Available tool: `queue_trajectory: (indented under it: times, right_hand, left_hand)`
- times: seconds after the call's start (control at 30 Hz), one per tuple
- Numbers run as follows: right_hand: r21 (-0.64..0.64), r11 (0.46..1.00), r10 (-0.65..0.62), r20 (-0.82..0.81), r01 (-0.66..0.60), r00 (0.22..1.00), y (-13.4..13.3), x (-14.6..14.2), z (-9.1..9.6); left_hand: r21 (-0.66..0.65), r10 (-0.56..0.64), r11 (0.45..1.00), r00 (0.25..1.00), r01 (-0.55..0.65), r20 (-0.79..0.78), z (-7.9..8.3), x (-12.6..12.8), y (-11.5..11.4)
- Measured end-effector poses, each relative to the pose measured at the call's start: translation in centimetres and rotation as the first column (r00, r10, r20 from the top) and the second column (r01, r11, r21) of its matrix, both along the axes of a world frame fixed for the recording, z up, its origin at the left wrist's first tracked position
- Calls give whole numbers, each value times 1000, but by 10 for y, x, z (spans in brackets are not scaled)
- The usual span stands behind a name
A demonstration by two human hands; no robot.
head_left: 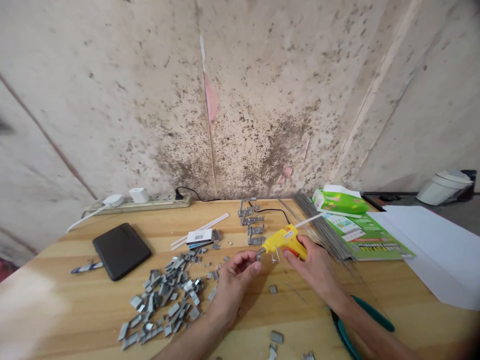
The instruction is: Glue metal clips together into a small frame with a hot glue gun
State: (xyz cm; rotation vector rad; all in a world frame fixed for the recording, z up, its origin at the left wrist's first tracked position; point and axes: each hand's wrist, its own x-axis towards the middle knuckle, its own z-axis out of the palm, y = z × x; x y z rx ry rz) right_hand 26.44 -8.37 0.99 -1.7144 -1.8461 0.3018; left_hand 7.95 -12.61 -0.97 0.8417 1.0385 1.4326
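Green-handled pliers (378, 316) lie on the worktop (75, 310) at 5 o'clock, partly under the right forearm. At the middle, the right hand (317, 267) has its grip clamped on a yellow glue gun (285, 240), nozzle pointing to 9 o'clock. The left hand (234, 277) meets it, its grip pinched together on 1 small grey clip (258, 257) at the nozzle tip. A pile of grey clips (168, 300) spreads at 8 o'clock of the hands, with a black case (120, 250) beyond it. Thin wires (322, 225) lie at 1 o'clock, beside a green packet (339, 201).
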Motion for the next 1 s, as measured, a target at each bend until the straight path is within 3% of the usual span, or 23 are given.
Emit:
queue_trajectory:
  times: [0.47, 0.8, 0.9, 1.0]
  right_hand:
    - [60, 998, 21, 2, -21, 1000, 1, 2, -2]
    - [14, 1000, 0, 2, 0, 1000, 3, 3, -1]
    - [21, 999, -26, 6, 25, 1000, 8, 11, 1]
    - [-3, 999, -35, 81, 36, 996, 16, 22, 3]
  left_hand:
    - [0, 9, 1000, 999, -9, 43, -2, -1, 2]
    - [12, -23, 1000, 1000, 22, 9, -2, 1, 2]
    - [26, -58, 998, 993, 61, -105, -2, 0, 2]
    - [134, -34, 986, 907, 99, -420, -1, -4, 0]
